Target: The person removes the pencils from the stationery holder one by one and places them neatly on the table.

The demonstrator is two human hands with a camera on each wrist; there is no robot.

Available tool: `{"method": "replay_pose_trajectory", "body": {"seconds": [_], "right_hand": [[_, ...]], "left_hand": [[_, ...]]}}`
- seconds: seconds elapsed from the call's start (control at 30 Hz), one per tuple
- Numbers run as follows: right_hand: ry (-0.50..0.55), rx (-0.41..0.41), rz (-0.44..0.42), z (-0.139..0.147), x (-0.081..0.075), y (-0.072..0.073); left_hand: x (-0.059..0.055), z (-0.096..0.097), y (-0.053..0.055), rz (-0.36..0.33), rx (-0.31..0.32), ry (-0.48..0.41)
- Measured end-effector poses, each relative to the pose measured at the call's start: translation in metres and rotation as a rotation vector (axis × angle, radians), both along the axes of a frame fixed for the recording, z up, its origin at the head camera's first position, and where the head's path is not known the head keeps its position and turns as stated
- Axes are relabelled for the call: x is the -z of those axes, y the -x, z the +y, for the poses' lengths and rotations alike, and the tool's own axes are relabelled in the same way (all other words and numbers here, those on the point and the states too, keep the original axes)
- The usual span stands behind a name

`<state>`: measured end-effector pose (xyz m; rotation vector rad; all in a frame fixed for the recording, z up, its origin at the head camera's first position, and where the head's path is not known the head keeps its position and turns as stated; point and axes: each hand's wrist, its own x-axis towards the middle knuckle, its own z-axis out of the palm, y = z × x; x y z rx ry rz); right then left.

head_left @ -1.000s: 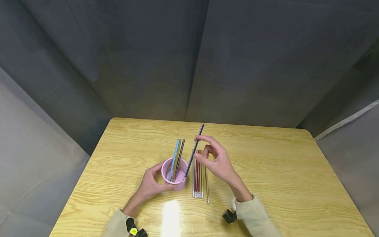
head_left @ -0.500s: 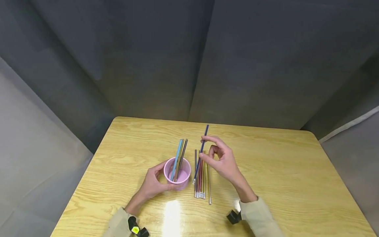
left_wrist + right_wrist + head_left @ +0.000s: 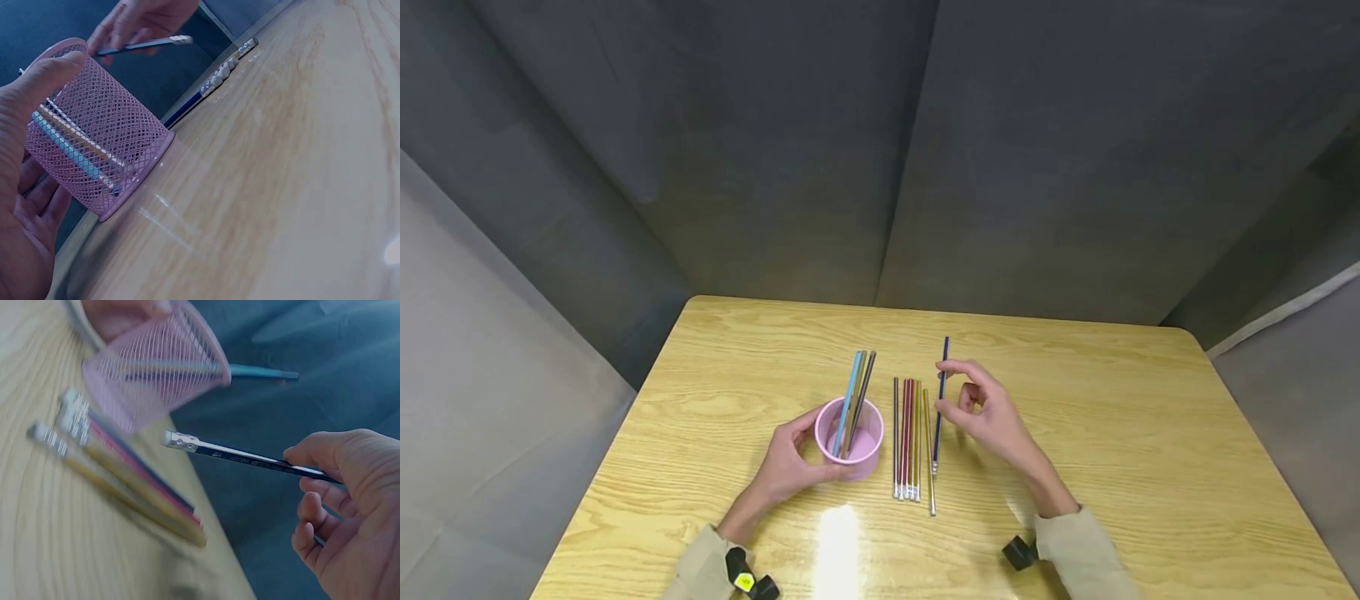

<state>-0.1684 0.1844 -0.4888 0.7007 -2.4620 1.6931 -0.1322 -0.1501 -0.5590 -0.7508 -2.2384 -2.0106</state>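
Note:
My left hand [image 3: 790, 465] holds a pink mesh pencil cup [image 3: 100, 125] on the table, thumb near its rim and fingers round the far side. Inside the cup lean a light blue pencil [image 3: 849, 400] and a few others, gold and dark. Between thumb and fingertips my right hand [image 3: 992, 412] pinches a dark blue pencil [image 3: 250, 460], its white eraser end pointing down. That pencil is in the air just right of a row of pencils [image 3: 907, 437] lying side by side, dark, red and gold. A gold pencil [image 3: 929, 454] lies slightly apart at the row's right end.
The wooden table [image 3: 1120, 450] extends on both sides of the hands, its far edge meeting a dark grey curtain [image 3: 760, 167]. Lighter grey cloth [image 3: 482, 375] hangs at the left. The row of pencils lies close to the cup's right side.
My right hand has carried the dark blue pencil from beside the cup's rim rightward, over the row, to the row's right side. My left hand has stayed on the cup.

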Motion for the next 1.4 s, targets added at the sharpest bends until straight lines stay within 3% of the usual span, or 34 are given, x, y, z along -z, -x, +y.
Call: {"method": "replay_pose_trajectory", "body": {"seconds": [0.27,0.4,0.57,0.9,1.4], "right_hand": [[-0.142,0.041,-0.134,0.016,0.020,0.001],[-0.153,0.041,-0.180,0.017,0.032,0.000],[-0.146,0.029,-0.187,0.012,0.041,0.001],[-0.157,0.014,-0.186,0.003,0.044,0.000],[-0.281,-0.026,-0.118,0.004,0.040,0.002]], "left_hand": [[0.001,0.000,0.000,-0.012,-0.002,-0.001],[0.002,-0.001,0.001,-0.005,0.001,0.001],[0.002,-0.002,0.001,0.005,0.004,0.001],[-0.001,-0.003,0.000,-0.005,0.009,-0.002],[0.000,-0.003,0.001,-0.006,0.013,-0.011]]}}
